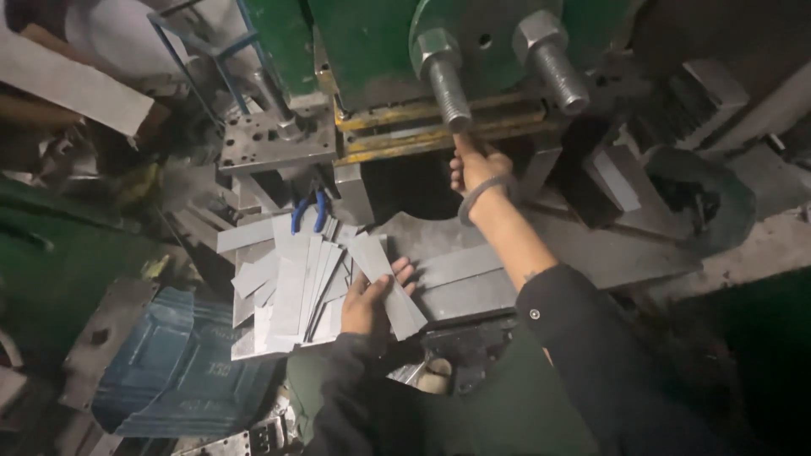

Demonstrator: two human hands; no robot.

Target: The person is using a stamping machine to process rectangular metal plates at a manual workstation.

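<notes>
A big green press (372, 51) filled the top of the view, its two thick threaded bolts (498, 63) jutting toward the camera, with yellow-edged plates (422, 127) stacked just under the green body. Below it a flat grey steel bed (473, 287) served as the desk, placed right at the mouth of the press so work could lie within reach. On the left part of that desk lay a fanned heap of thin grey metal strips (291, 287), loose and overlapping, close beside the person, seemingly as stock kept to hand. The right hand (475, 169), wearing a bangle (483, 192) at the wrist, reached up into the dark gap under the yellow-edged plates; its grip was curled, but what it held, if anything, could not be told. The left hand (372, 304) rested on the heap's near edge, its grip closed loosely round one strip (389, 283), thumb above and fingers beneath, lifting it slightly off its neighbours.
</notes>
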